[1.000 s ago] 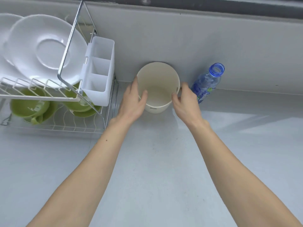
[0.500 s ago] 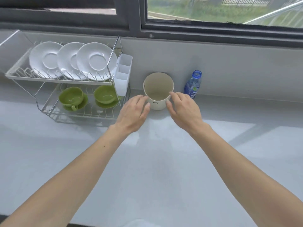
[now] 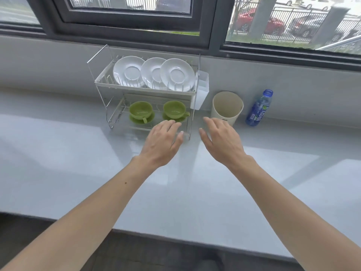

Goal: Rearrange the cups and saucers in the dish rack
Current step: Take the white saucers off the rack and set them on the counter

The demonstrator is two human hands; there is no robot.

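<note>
Dish rack (image 3: 136, 87) stands at the back of our tabletop (image 3: 78, 153) under the window, just beyond our two hands. Our left hand (image 3: 163, 141) hovers at its front right corner, fingertips overlapping the lower tier's front wire; we cannot tell whether they touch it. Our right hand (image 3: 222, 141) sits just to the right of the rack, in front of the cream tub (image 3: 227, 106).

It is a two-tier chrome wire frame with a white cutlery holder (image 3: 202, 90) hung on its right end. Three white saucers (image 3: 154, 72) stand on edge in a row on the upper tier, overlapping from left to right. Below, the left green cup (image 3: 141, 110) and the right green cup (image 3: 174, 108) sit upright, each on a green saucer (image 3: 151, 117), well apart from one another.

Both our hands are palm down with fingers loosely spread and slightly bent, holding nothing. Our bare forearms reach forward from the near edge. A blue bottle (image 3: 258, 108) stands right of the tub.
</note>
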